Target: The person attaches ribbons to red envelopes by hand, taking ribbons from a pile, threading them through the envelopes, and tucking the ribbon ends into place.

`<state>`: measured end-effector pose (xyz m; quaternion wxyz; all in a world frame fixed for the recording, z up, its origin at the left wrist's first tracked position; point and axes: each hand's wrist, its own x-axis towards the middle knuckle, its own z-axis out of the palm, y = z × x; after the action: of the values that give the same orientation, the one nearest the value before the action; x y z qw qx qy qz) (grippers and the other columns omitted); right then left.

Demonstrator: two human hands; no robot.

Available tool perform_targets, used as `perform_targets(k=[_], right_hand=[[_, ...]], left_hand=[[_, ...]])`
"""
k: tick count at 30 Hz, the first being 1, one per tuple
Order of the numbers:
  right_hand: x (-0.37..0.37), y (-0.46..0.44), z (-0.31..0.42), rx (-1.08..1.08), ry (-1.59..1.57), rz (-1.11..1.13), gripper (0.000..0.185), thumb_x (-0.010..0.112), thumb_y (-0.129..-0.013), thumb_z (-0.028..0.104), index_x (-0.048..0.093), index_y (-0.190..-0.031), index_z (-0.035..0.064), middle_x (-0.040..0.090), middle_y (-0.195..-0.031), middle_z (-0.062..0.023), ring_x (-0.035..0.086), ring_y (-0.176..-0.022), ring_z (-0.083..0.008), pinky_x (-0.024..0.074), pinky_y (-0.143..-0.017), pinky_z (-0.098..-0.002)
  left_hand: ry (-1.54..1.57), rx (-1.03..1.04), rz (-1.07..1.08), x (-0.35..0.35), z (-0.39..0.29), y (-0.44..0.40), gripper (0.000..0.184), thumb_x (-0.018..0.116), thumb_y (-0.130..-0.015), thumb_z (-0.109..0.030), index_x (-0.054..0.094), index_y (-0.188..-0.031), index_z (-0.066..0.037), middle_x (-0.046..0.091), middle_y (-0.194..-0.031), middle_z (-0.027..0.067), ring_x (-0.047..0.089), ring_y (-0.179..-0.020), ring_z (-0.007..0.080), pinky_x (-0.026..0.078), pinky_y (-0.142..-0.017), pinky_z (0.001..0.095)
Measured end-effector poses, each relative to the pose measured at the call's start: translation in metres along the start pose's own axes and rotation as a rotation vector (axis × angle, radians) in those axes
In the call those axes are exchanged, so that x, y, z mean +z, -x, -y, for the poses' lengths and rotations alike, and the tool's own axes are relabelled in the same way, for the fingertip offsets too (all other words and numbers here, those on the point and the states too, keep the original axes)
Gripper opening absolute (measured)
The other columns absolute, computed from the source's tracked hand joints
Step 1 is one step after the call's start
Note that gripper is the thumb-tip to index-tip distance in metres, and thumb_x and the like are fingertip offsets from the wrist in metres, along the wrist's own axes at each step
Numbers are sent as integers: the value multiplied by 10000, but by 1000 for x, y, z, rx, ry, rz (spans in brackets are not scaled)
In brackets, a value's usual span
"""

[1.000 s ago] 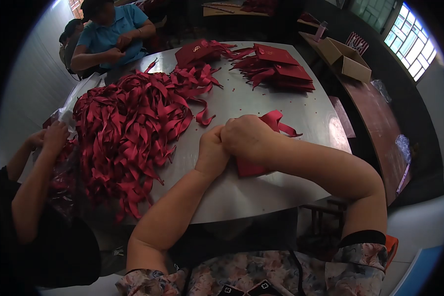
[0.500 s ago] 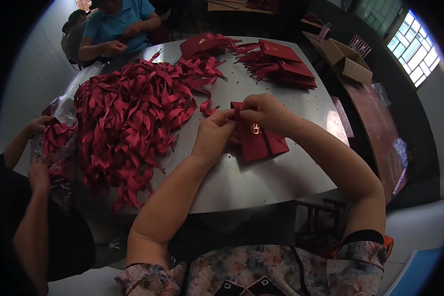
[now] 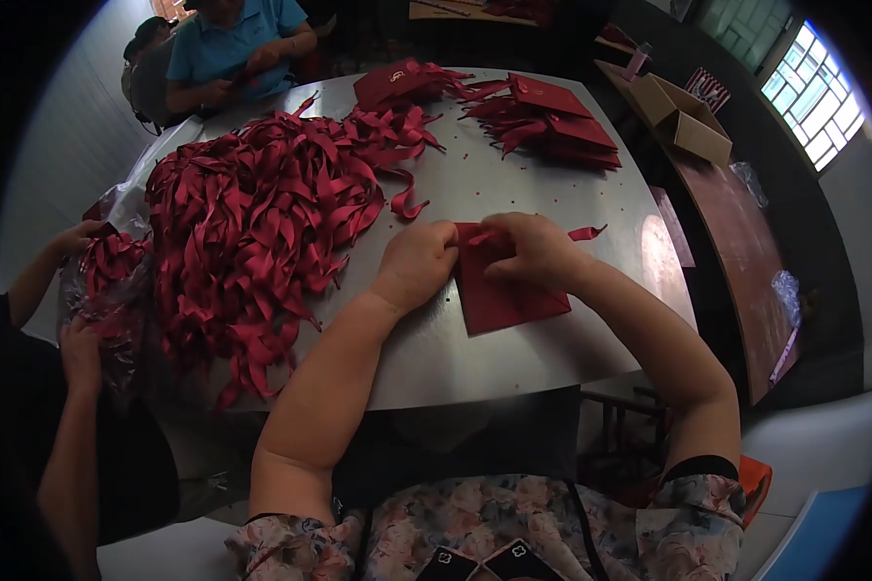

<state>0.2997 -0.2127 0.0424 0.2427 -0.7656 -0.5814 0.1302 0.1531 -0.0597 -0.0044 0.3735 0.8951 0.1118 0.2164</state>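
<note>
A small dark red paper bag point(image 3: 513, 305) lies on the metal table in front of me, its plain face up. My left hand point(image 3: 419, 263) is closed at the bag's upper left edge, thumb and fingers pinching it. Over the bag's top end, my right hand point(image 3: 535, 250) is closed on a red ribbon point(image 3: 587, 233), whose tip sticks out past the hand to the right. The right fingertips and part of the ribbon are hidden against the bag. Left of my hands lies a large heap of red ribbons point(image 3: 262, 213).
A stack of red bags point(image 3: 562, 126) with ribbons lies at the back right, another red bag point(image 3: 392, 85) at the back. One co-worker in a blue shirt point(image 3: 237, 48) sits opposite; another's hands point(image 3: 82, 339) hold a plastic bag of ribbons at left. An open carton point(image 3: 683, 121) stands on a side table.
The gold mark on the bag no longer shows; a plain face is up now. The bag and my right hand have come slightly nearer, and a ribbon end now shows beside that hand.
</note>
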Motion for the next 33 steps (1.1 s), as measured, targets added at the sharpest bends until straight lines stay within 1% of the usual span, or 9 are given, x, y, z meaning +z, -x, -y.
perform_targets(k=[1, 5, 11, 16, 19, 22, 27, 30, 33], right_hand=[[5, 1, -6, 5, -10, 54, 592, 827, -660, 313, 650, -1179, 88, 677, -1022, -158, 648, -974, -337, 507, -883, -402], [4, 0, -11, 38, 52, 98, 660, 838, -647, 319, 631, -1226, 77, 668, -1077, -164, 645, -1007, -321, 502, -902, -391], [-14, 4, -9, 40, -47, 128, 684, 842, -637, 204, 601, -1261, 60, 670, -1094, -169, 651, -1003, -314, 512, -897, -381], [-67, 32, -10, 134, 21, 160, 669, 771, -731, 43, 521, -1351, 85, 633, -947, -109, 651, -771, -188, 565, -756, -337], [-97, 49, -16, 338, -271, 154, 576, 750, -772, 42, 538, -1307, 74, 640, -848, -77, 623, -672, -113, 546, -599, -256], [-113, 68, -30, 401, -472, 109, 483, 732, -783, 30, 565, -1235, 51, 641, -832, -66, 616, -664, -101, 524, -574, -226], [-108, 82, -60, 354, -665, 51, 277, 695, -838, 49, 624, -1105, 44, 646, -843, -49, 604, -651, -81, 494, -562, -205], [-103, 77, -61, 450, -1017, -121, 211, 655, -886, 50, 645, -1097, 45, 645, -831, -41, 596, -633, -75, 487, -567, -199], [-98, 64, -55, 319, -1381, -342, 188, 608, -922, 50, 669, -1099, 46, 659, -836, -41, 614, -669, -71, 512, -619, -216]], left_hand=[[-169, 3, 75, -5, -4, 1, 119, 608, -839, -121, 626, -896, -18, 659, -857, 199, 629, -834, 400, 504, -727, 455], [-285, -79, 129, -23, -2, 0, 119, 629, -839, -144, 633, -879, -33, 668, -856, 181, 635, -839, 391, 498, -741, 473], [-419, -143, -26, -30, 17, -1, 94, 615, -832, -115, 639, -859, -28, 670, -857, 186, 641, -846, 393, 506, -742, 473], [-446, -195, -133, -29, 32, -3, 105, 613, -823, -112, 617, -828, -7, 654, -811, 195, 634, -800, 387, 498, -712, 453], [-449, -205, -153, -28, 31, -4, 106, 609, -824, -113, 617, -830, -8, 654, -807, 197, 634, -795, 388, 500, -711, 454], [-437, -228, -153, -29, 21, -3, 94, 588, -825, -94, 624, -842, -9, 660, -822, 206, 638, -807, 396, 508, -720, 456], [-375, -220, -171, -26, 29, -4, 89, 600, -811, -82, 620, -850, -5, 666, -821, 207, 647, -799, 386, 510, -715, 448], [-188, -308, -306, -28, 16, -3, 117, 625, -807, -100, 611, -859, 5, 658, -810, 205, 650, -780, 369, 503, -707, 443], [-157, -273, -305, -30, 0, 2, 154, 638, -808, -140, 635, -833, 11, 652, -761, 197, 652, -741, 355, 501, -695, 431]])
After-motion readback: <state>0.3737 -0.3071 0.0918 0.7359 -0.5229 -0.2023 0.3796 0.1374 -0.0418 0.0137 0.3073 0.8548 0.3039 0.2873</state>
